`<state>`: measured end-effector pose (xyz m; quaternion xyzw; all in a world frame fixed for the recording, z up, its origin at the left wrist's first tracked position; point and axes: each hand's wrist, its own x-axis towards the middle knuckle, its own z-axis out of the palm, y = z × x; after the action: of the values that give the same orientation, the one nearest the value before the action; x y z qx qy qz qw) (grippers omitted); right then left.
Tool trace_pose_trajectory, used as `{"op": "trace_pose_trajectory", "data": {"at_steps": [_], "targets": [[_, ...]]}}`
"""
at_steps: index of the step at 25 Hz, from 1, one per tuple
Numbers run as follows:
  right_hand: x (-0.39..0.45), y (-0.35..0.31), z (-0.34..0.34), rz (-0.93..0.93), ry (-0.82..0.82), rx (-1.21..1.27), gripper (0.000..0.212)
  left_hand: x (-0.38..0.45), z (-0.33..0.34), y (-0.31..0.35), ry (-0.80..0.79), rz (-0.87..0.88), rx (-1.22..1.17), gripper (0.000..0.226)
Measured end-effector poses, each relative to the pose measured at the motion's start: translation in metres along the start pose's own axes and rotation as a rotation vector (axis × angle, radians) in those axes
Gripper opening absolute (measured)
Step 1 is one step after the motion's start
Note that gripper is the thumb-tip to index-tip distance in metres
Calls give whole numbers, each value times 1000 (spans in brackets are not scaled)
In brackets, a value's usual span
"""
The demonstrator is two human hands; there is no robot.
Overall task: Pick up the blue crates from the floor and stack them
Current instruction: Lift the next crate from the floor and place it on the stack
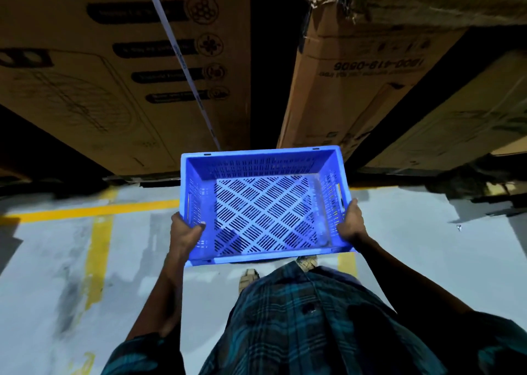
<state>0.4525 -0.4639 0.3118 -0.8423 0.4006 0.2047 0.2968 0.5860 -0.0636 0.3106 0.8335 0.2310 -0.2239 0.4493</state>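
Fingers [199, 227] of our left hand [185, 236] curl over the crate [265, 206] wall at its 8 o'clock corner, thumb inside, gripping it. Our right hand [352, 223] clasps the wall at 4 o'clock, its fingers hidden outside the crate. We hold the blue crate empty, open side up and clear of the floor [427, 246], in front of our checked shirt [313, 323]. Our feet [249, 277] show just under its near edge at 6 o'clock. Yellow lines [94, 210] cross the floor at 9 o'clock. Cardboard boxes [342, 98] stand at 12 o'clock beyond the crate.
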Motion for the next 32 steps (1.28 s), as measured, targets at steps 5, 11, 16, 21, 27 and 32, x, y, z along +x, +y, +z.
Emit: {"op": "trace_pose_trajectory", "data": {"at_steps": [5,11,16,21,27,32], "targets": [[-34,1,25,37,41,-302,99,-25,10,-19,-12,230,726,117],[-70,-3,66,70,85,-277,63,-58,26,-31,-257,619,922,112],[-103,-16,74,-149,30,-48,65,-75,34,-17,-231,812,1058,91],[-166,-9,69,-223,205,278,55,-101,52,2,-389,807,929,78],[-239,67,77,-38,381,537,50,-164,96,27,-695,1018,830,63],[-331,148,114,204,605,721,43,-237,137,-5,-992,1157,968,58]]}}
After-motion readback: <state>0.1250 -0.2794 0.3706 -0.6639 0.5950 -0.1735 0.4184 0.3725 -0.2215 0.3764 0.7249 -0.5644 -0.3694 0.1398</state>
